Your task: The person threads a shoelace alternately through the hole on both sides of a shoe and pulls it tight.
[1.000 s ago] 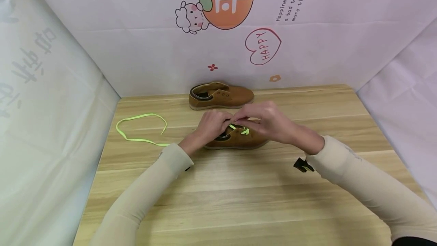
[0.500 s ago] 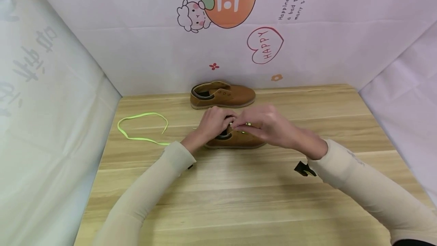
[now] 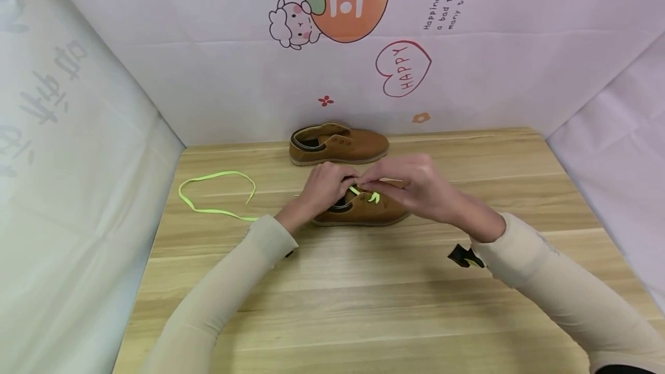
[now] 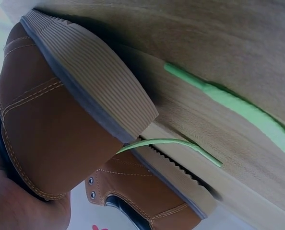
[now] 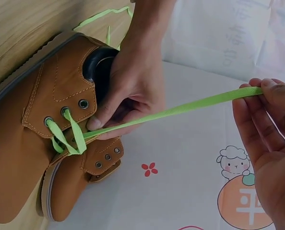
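Observation:
A brown lace-up shoe (image 3: 374,216) stands on the table, toe to the right. My left hand (image 3: 321,188) reaches in at its opening; in the right wrist view, that hand's thumb and fingers pinch the far eyelet flap (image 5: 90,137). My right hand (image 3: 423,189) pinches a lime-green shoelace (image 5: 190,108) between thumb and fingertips. The lace stretches taut from the flap beside the left thumb to the right hand. Nearer the toe, it runs through eyelets on the near flap (image 5: 61,96). Another stretch of green lace (image 4: 171,141) shows beyond the heel in the left wrist view.
A second brown shoe (image 3: 358,146), its visible eyelets unlaced, stands behind against the white printed backdrop (image 3: 234,85). A loose green shoelace (image 3: 208,211) curves over the wooden table (image 3: 332,305) at left. White sheets hang on both sides.
My right hand came down to the left fingers half a second ago and has since drawn back to the right with the lace. My left hand keeps its hold on the shoe's flap.

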The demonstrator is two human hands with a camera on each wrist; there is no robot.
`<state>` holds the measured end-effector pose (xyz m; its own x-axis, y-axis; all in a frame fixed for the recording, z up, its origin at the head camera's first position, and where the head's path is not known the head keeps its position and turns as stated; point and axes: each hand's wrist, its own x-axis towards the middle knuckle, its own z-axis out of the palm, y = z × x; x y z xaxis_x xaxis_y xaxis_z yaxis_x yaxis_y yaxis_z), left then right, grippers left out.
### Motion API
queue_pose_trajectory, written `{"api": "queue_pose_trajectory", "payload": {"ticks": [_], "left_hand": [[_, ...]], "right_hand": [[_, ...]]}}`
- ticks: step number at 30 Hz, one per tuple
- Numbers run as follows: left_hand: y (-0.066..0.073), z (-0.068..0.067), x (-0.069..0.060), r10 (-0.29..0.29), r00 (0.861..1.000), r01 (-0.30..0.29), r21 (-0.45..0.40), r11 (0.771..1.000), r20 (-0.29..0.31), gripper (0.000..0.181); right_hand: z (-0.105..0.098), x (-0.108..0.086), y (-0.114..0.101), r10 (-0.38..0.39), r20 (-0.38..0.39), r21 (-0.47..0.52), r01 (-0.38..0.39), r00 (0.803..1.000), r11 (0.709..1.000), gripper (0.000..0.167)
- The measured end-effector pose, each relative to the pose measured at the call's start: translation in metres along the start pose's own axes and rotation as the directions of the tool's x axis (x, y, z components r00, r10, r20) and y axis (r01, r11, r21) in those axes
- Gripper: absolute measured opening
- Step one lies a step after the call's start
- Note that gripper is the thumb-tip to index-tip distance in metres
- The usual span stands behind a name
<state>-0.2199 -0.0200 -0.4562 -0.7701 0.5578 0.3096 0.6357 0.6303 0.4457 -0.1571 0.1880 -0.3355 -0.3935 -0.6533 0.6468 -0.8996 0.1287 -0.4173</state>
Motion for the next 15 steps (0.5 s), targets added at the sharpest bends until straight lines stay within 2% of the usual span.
{"api": "queue_pose_trajectory", "payload": {"ticks": [6,15], "left_hand": [[0.0001,0.0007,0.0005,-0.009,1.0,0.009,-0.007,1.0,-0.014,0.013],[0.0009,0.0014,0.0021,-0.019,0.999,0.018,-0.007,1.0,-0.028,0.013]], "right_hand": [[0.0022,0.0005,0.0012,-0.036,-0.007,-0.013,0.036,0.999,0.999,0.029],[0.0021,0.001,-0.0009,-0.051,-0.029,-0.004,0.051,0.998,0.999,0.026]]}}
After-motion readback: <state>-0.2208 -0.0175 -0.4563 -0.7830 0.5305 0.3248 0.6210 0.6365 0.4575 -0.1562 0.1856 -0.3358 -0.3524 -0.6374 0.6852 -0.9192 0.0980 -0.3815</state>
